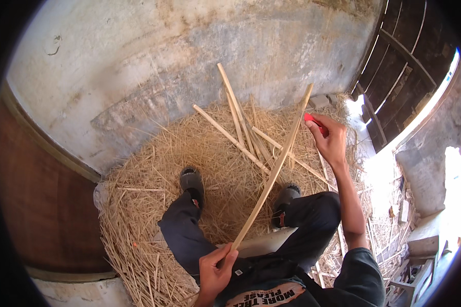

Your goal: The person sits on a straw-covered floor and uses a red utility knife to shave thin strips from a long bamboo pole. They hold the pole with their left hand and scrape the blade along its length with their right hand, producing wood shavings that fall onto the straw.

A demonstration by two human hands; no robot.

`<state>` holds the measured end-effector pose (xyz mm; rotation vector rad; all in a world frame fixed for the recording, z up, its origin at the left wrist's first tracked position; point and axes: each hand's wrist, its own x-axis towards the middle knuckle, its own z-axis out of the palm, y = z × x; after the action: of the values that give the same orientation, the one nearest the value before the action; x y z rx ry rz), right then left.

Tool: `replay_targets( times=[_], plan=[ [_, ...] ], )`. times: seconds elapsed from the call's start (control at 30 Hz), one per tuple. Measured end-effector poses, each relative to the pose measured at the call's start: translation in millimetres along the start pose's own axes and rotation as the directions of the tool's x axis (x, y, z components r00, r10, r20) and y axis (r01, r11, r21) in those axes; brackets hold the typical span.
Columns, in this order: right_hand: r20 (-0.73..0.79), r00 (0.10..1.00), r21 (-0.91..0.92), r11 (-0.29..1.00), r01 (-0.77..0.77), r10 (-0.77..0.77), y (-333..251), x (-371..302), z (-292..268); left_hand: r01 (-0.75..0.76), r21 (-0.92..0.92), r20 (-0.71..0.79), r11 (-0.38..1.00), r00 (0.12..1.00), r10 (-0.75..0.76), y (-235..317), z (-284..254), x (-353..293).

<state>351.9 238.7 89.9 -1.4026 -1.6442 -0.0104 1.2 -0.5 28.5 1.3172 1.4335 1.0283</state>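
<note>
My left hand (215, 271), low in the head view near my lap, is closed around the lower end of a long pale wooden strip (275, 173) that looks like split bamboo. The strip slants up and away to the right, between my knees. My right hand (330, 138) grips a small red tool (309, 117) close to the strip's upper part. Fingers hide most of this tool, so its kind and blade do not show. Whether it touches the strip I cannot tell.
Several similar strips (230, 138) lie crossed beyond my feet, some leaning on the stained wall (153, 77). Straw-like shavings (138, 220) cover the floor around my dark shoes (191, 180). A brown panel (46, 194) stands at left, a dark slatted wooden door (399, 56) at right.
</note>
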Motion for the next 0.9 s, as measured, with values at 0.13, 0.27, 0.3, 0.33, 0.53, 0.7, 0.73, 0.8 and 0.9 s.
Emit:
replay_targets(
  times=[0.13, 0.27, 0.3, 0.33, 0.53, 0.7, 0.73, 0.8, 0.9],
  plan=[
    [-0.015, 1.000, -0.057, 0.998, 0.005, -0.006, 14.3, 5.0, 9.7, 0.052, -0.019, 0.009, 0.998, 0.999, -0.052, -2.8, -3.8, -6.5],
    [-0.237, 0.953, -0.161, 0.960, -0.230, 0.188, 78.4, 37.5, -14.1, 0.063, 0.001, 0.169, 0.998, 0.984, -0.062, -29.8, -21.4, -30.5],
    [-0.318, 0.935, -0.096, 0.977, -0.193, 0.154, 121.6, 38.9, -32.6, -0.024, 0.019, 0.261, 1.000, 0.965, 0.018, -51.9, -29.4, -35.2],
    [-0.322, 0.928, -0.030, 0.978, -0.207, 0.187, 139.0, 41.0, -35.7, -0.102, 0.034, 0.306, 0.994, 0.948, 0.087, -62.9, -33.5, -41.1],
    [0.058, 0.897, -0.289, 0.867, -0.406, 0.439, 108.4, 11.4, -51.7, 0.107, -0.074, -0.083, 0.991, 0.990, -0.113, -25.8, -38.7, -19.1],
    [0.296, 0.809, -0.741, 0.656, -0.142, 0.509, 120.3, -14.6, -46.9, -0.012, 0.007, -0.190, 1.000, 0.982, 0.013, -16.6, -31.7, 14.8],
    [0.255, 0.813, -0.763, 0.625, -0.164, 0.524, 124.1, -17.0, -47.0, -0.013, 0.022, -0.183, 1.000, 0.983, 0.017, -12.5, -29.6, 19.7],
    [0.138, 0.902, -0.642, 0.731, -0.233, 0.409, 101.3, -16.6, -42.4, -0.005, 0.058, -0.181, 0.998, 0.983, 0.016, -6.2, -26.2, 25.1],
    [0.040, 0.943, -0.278, 0.910, -0.307, 0.330, 39.0, -14.4, -36.3, -0.069, 0.051, -0.186, 0.996, 0.980, 0.077, -3.0, -18.6, 30.3]
  ],
)
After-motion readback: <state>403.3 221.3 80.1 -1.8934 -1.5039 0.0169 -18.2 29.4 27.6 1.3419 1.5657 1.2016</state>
